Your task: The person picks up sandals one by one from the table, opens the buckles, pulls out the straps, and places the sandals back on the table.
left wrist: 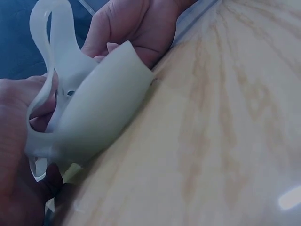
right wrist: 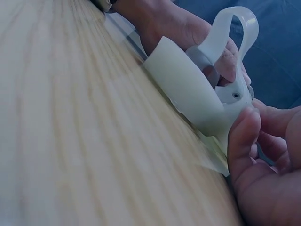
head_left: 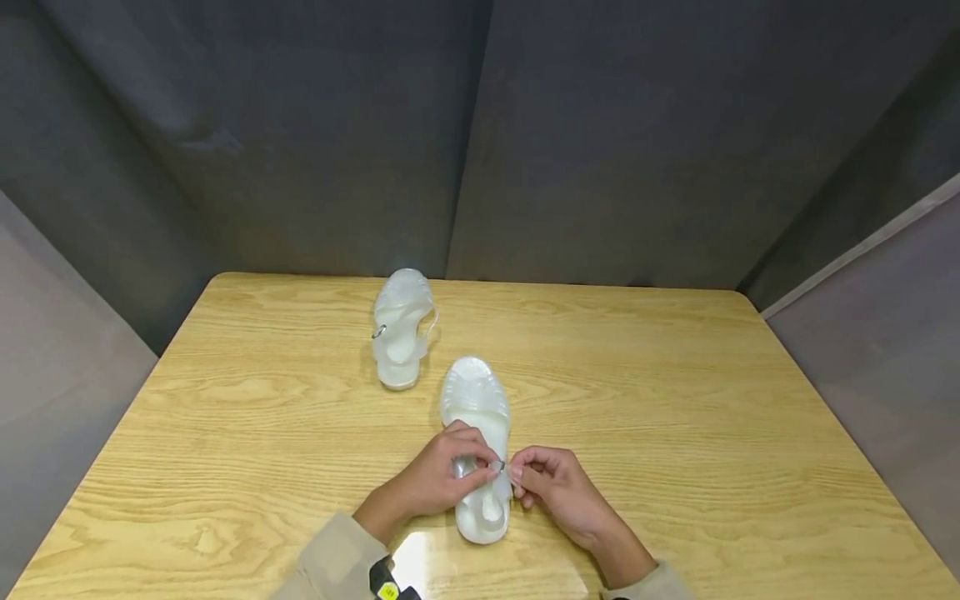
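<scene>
Working the strap of a clear jelly sandal on a wooden table.

Head view: the left hand curls over the sandal's heel part, and the right hand pinches the strap end by the buckle — fingertips nearly touching; a second sandal lies farther back. Left wrist view: the sandal's heel sits between both hands, with the strap looping up. Right wrist view: the right hand's fingers grip the strap's holed end — the left hand holds the far side.
</scene>
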